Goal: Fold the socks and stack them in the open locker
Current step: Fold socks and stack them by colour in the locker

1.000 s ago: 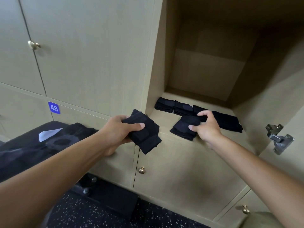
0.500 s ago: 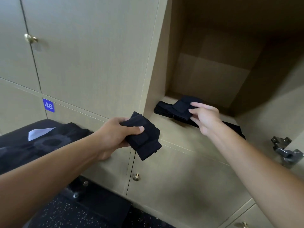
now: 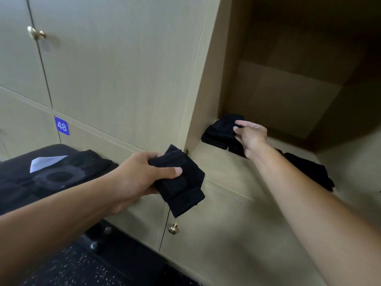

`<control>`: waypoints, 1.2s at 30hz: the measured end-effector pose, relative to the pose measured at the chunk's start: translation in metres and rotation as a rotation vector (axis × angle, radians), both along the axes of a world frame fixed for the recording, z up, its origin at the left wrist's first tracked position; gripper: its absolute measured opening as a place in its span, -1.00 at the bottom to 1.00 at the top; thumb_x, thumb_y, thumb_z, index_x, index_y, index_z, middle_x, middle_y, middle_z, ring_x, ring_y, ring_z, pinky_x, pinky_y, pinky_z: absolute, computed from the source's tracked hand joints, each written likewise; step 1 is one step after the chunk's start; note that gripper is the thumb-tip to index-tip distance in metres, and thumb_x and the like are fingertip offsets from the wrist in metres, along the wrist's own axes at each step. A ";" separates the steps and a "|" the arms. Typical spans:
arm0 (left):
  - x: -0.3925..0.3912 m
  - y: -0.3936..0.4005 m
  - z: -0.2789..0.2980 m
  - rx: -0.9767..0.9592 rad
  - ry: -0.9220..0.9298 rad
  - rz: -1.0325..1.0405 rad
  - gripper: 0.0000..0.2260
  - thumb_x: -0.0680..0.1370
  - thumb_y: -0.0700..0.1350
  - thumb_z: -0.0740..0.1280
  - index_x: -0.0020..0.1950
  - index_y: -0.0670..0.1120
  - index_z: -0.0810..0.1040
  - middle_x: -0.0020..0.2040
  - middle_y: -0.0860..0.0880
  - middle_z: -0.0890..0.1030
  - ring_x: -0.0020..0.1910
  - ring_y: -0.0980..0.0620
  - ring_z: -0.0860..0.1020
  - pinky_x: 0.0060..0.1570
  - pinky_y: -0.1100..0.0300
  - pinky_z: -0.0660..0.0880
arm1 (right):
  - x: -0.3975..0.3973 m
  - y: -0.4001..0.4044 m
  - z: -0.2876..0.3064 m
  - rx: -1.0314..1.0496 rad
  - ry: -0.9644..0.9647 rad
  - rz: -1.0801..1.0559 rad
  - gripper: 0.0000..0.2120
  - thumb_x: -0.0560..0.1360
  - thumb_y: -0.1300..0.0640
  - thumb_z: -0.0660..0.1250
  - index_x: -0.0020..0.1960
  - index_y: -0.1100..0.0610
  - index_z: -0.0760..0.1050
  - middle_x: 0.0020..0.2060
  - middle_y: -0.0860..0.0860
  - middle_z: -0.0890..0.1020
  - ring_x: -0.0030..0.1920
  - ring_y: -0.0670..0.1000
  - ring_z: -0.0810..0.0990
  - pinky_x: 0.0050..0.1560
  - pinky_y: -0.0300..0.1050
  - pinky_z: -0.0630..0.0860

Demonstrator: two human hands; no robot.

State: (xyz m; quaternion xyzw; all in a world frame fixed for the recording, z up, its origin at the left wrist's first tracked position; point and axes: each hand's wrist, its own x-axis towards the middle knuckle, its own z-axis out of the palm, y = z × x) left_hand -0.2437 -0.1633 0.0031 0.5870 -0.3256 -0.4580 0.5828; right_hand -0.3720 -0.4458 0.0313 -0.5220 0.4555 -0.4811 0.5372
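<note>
My left hand (image 3: 136,178) grips a folded black sock bundle (image 3: 181,186) in front of the locker's lower left corner, thumb on top. My right hand (image 3: 250,136) reaches into the open locker (image 3: 218,168) and pinches a folded black sock (image 3: 225,124) that lies on top of the left pile of folded socks (image 3: 214,139) at the back left of the shelf. More folded black socks (image 3: 309,172) lie in a row to the right, partly hidden by my right forearm.
Closed beige locker doors with brass knobs (image 3: 36,34) surround the opening; one knob (image 3: 173,228) sits below the shelf. A blue tag "48" (image 3: 61,126) marks a door. A black bench with dark clothes and a white paper (image 3: 45,162) stands at the left.
My right hand lifted a folded sock from the shelf's front and carried it back and left onto the left pile. My left hand kept its bundle almost still.
</note>
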 end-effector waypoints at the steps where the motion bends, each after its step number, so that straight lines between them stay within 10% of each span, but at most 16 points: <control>1: 0.001 0.000 0.000 0.006 -0.006 -0.002 -0.76 0.51 -0.20 0.49 0.17 -0.16 0.65 0.04 -0.14 0.74 0.05 -0.08 0.72 0.04 0.12 0.66 | 0.002 -0.002 -0.003 0.002 0.009 0.003 -0.71 0.51 0.47 0.36 -0.04 0.12 0.67 0.01 0.12 0.69 -0.03 0.01 0.70 -0.22 -0.32 0.59; 8: 0.008 0.000 -0.002 0.018 0.007 0.030 -0.79 0.52 -0.21 0.48 0.14 -0.18 0.65 -0.01 -0.15 0.75 -0.02 -0.06 0.73 -0.19 0.24 0.62 | 0.013 -0.010 -0.015 -0.008 0.047 0.055 -0.73 0.52 0.45 0.34 -0.01 0.11 0.66 0.05 0.10 0.68 -0.05 -0.07 0.66 -0.19 -0.35 0.55; 17: 0.015 0.002 -0.004 0.020 0.019 0.017 -0.78 0.51 -0.20 0.48 0.15 -0.17 0.65 -0.02 -0.13 0.75 -0.03 -0.05 0.73 -0.18 0.24 0.62 | 0.017 -0.011 -0.018 -0.281 0.480 0.024 -0.82 0.53 0.22 0.45 0.11 0.08 0.70 0.16 0.01 0.67 0.21 0.03 0.61 0.35 -0.13 0.48; 23: 0.014 0.000 -0.003 0.030 0.000 0.005 -0.78 0.52 -0.17 0.48 0.16 -0.14 0.66 0.00 -0.12 0.75 -0.01 -0.04 0.73 -0.15 0.23 0.62 | 0.017 -0.008 -0.017 -0.310 0.698 0.063 -0.81 0.56 0.11 0.44 0.17 0.04 0.67 0.00 -0.07 0.52 0.44 0.12 0.25 0.42 -0.14 0.25; 28: 0.014 -0.003 -0.005 0.028 0.007 0.001 -0.82 0.58 -0.14 0.43 0.17 -0.12 0.66 0.04 -0.10 0.75 0.06 -0.02 0.72 -0.01 0.15 0.62 | 0.017 0.004 -0.010 -0.383 0.706 -0.002 -0.76 0.54 0.06 0.46 0.20 -0.01 0.64 0.33 0.11 0.46 0.43 0.14 0.24 0.41 -0.11 0.30; 33: 0.019 -0.003 -0.009 0.025 0.017 -0.018 -0.83 0.60 -0.14 0.41 0.17 -0.14 0.66 0.05 -0.12 0.74 0.08 -0.06 0.71 -0.01 0.13 0.62 | 0.001 0.038 -0.004 -0.464 0.629 0.091 -0.88 0.56 0.08 0.43 0.08 -0.08 0.63 0.19 -0.02 0.54 0.37 0.09 0.38 0.37 -0.11 0.32; 36: 0.021 -0.003 -0.009 0.016 0.028 -0.019 -0.81 0.60 -0.15 0.40 0.20 -0.14 0.65 0.09 -0.14 0.73 0.13 -0.08 0.70 0.16 0.02 0.60 | -0.015 0.073 -0.005 -0.458 0.581 0.175 -0.89 0.54 0.16 0.42 -0.05 -0.05 0.64 -0.07 -0.06 0.68 -0.04 -0.04 0.61 0.15 -0.05 0.57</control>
